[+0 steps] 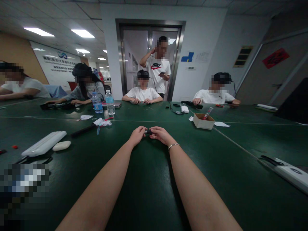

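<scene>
Both arms reach out over the green table [149,179]. Between the fingertips is a small black object with a silver end [148,132], perhaps a USB stick; its exact kind is too small to make out. My left hand [138,135] pinches the silver end at left. On the other side, my right hand [162,134] has thumb and fingers closed on the black part, and a silver bracelet [173,146] circles that wrist. The fingers partly hide the object, which is held at or just above the tabletop.
Left lie a white case [44,143], a white oval item [62,146] and a black bar [83,131]. Two water bottles [110,102] stand farther back. A cardboard box [203,122] sits right of my hands; a white device [292,171] lies far right. Several people are around the table.
</scene>
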`<state>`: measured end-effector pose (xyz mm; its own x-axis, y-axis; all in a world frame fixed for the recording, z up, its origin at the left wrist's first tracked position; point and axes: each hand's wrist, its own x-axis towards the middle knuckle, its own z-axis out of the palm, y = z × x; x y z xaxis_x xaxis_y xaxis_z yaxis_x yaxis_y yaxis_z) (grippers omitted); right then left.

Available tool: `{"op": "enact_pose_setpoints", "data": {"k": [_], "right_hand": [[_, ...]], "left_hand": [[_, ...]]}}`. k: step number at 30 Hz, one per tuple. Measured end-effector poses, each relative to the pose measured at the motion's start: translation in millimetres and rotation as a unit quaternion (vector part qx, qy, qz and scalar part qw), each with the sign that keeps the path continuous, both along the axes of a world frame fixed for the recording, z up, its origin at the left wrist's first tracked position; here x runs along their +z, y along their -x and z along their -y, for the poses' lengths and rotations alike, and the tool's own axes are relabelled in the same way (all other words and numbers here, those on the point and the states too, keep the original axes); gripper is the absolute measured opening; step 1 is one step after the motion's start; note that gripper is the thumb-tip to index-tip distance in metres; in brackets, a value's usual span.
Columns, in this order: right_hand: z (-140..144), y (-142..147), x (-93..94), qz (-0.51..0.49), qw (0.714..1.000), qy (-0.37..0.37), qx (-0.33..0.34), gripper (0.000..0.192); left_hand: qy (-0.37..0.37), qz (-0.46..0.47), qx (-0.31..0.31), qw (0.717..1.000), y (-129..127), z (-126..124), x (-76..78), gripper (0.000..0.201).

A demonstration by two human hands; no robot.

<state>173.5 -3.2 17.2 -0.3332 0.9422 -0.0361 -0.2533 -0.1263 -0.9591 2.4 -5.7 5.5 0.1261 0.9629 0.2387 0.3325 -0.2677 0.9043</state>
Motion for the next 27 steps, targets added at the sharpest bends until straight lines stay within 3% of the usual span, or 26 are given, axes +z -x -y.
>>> {"op": "enact_pose_setpoints", "data": {"k": [17, 27], "right_hand": [[2.2, 1.3, 2.6, 0.007, 1.0, 0.005, -0.002, 0.01], [3.3, 0.5, 3.3, 0.005, 1.0, 0.004, -0.002, 0.01]], "left_hand": [[0.004, 0.028, -0.02, 0.999, 1.5, -3.2, -3.9, 0.026], [0.003, 0.024, 0.003, 1.0, -0.5, 4.8, 3.8, 0.022]]}}
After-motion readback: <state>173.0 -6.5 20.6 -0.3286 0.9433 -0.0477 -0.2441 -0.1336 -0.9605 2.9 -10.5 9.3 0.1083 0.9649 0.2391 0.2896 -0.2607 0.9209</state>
